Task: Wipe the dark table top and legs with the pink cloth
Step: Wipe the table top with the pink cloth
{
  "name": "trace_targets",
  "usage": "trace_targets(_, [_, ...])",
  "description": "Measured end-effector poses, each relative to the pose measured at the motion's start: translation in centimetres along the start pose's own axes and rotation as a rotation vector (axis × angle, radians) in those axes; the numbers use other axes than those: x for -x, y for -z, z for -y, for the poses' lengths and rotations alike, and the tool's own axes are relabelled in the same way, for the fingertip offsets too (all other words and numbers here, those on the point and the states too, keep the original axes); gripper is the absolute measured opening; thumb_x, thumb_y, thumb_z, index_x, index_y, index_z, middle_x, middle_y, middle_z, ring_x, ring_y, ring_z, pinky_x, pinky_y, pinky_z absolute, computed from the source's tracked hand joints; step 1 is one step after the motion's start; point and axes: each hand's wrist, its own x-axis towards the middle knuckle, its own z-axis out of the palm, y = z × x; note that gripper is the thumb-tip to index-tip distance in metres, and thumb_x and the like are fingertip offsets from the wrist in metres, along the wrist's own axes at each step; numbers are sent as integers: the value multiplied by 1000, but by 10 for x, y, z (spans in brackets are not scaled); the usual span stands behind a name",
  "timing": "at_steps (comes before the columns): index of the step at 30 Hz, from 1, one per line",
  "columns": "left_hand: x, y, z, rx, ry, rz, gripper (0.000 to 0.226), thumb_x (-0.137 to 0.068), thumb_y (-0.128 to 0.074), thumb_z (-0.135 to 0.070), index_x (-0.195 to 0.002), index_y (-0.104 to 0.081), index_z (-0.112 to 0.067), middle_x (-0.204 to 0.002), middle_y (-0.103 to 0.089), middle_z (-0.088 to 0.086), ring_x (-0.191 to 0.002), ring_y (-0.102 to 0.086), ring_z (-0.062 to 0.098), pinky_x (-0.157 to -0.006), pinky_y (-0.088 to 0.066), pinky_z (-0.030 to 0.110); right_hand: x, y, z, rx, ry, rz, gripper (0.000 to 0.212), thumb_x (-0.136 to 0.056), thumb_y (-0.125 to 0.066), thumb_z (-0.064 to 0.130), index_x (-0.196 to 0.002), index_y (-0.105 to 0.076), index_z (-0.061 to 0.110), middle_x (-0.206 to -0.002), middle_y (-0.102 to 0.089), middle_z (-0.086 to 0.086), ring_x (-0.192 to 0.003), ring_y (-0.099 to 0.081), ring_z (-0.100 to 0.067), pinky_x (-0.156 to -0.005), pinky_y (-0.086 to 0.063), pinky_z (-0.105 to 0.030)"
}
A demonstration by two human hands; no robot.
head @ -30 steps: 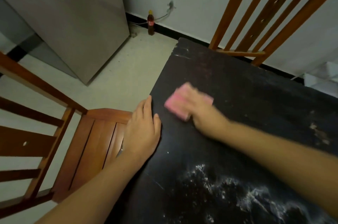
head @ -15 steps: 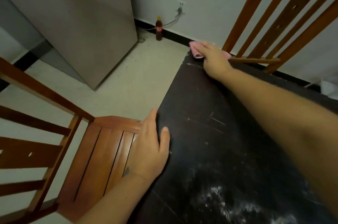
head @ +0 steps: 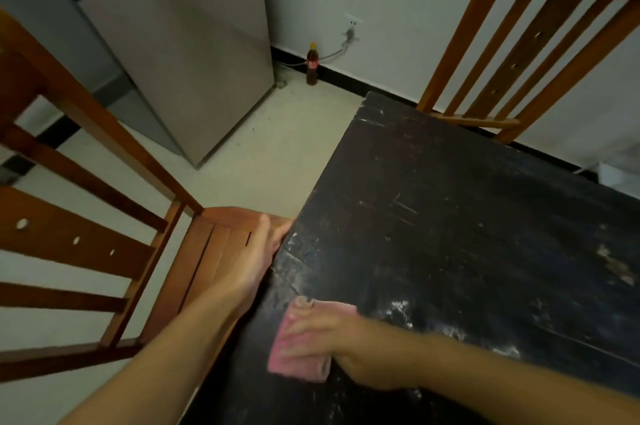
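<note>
Head view looks down on the near left part of the dark desk (head: 467,216), whose top is scratched and shows pale dusty smears near the right hand (head: 349,345). That hand lies flat on the pink cloth (head: 298,352), fingers spread over it and pressing it onto the desk top close to the left edge; the cloth is folded into a rough rectangle, and its far corner sticks out past the fingertips. The picture is blurred around this hand. The left hand (head: 252,265) is open, its fingers curled against the desk's left edge, with nothing in it. Just beside that edge stands a wooden chair (head: 207,251), its seat touching or nearly touching the desk; I cannot tell which. A second wooden chair (head: 519,53) stands at the desk's far side. On the pale floor by the wall stands a small brown bottle (head: 312,64), near a grey fridge (head: 180,43).
</note>
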Motion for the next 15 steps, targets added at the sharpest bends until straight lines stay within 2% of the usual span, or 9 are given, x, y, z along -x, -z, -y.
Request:
trace_targets(2, [11, 5, 11, 22, 0, -28, 66, -91, -5, -59, -129, -45, -24, -128, -54, -4, -116, -51, 14, -95, -40, 31, -10, 33, 7, -24, -29, -196, 35, -97, -37, 11, -122, -61, 16, -133, -55, -2, -125, -46, -8, -109, -35, -29])
trace_targets(3, [15, 8, 13, 49, 10, -33, 69, -90, -5, -61, -129, -46, -22, -130, -53, -1, -119, -49, 17, -98, -39, 35, -16, 50, -1, 26, -70, -333, 37, -96, -36, 5, -121, -62, 15, -131, -56, -2, -123, -48, -11, -108, -36, -30])
trace_targets(5, [18, 12, 13, 97, 53, -4, 77, -87, -6, -67, -130, -47, -18, -132, -52, 5, -122, -48, 21, -98, -39, 40, -33, 81, -32, 154, -272, -580, 52, -87, -34, -11, -128, -56, 12, -137, -50, -8, -129, -42, -18, -114, -24, -31])
trace_targets(6, [19, 13, 13, 128, 72, -3, 81, -86, -5, -69, -130, -47, -16, -131, -53, 7, -120, -49, 22, -96, -40, 41, -39, 83, -53, 264, -370, -608, 59, -83, -32, -14, -131, -53, 15, -141, -45, -11, -133, -37, -23, -116, -18, -30])
trace_targets(8, [21, 14, 13, 153, 69, -56, 84, -86, -2, -69, -134, -43, -13, -134, -51, 8, -123, -46, 24, -101, -37, 45, -65, 65, -65, 358, -394, -543, 63, -78, -35, -11, -131, -49, 21, -140, -44, -17, -132, -33, -34, -116, -17, -44])
trace_targets(10, [21, 16, 15, 153, 38, -123, 83, -88, -1, -66, -134, -42, -11, -135, -50, 9, -126, -44, 25, -110, -27, 47, -78, 20, -53, 384, -372, -441, 52, -85, -43, -4, -133, -50, 15, -136, -47, -13, -131, -35, -32, -114, -23, -43])
trace_targets(11, [23, 16, 16, 148, 29, -147, 82, -88, -1, -65, -132, -45, -12, -133, -51, 9, -126, -44, 25, -111, -25, 47, -72, -7, -42, 392, -374, -326, 49, -90, -44, -1, -136, -47, 13, -142, -41, -10, -136, -29, -30, -116, -18, -39])
trace_targets(13, [29, 14, 16, 161, 26, -172, 80, -90, 0, -63, -124, -52, -13, -131, -53, 8, -124, -45, 23, -109, -28, 43, -37, -56, -14, 335, -195, -219, 57, -87, -46, -8, -141, -40, 9, -154, -12, -10, -142, 11, -30, -113, 16, -34])
trace_targets(15, [33, 6, 15, 122, -13, -212, 76, -93, -2, -59, -118, -57, -13, -124, -58, 6, -116, -50, 20, -97, -36, 35, 9, -84, 0, 280, -22, -68, 62, -80, -51, -12, -138, -43, 8, -155, -12, -10, -137, 22, -28, -109, 23, -38])
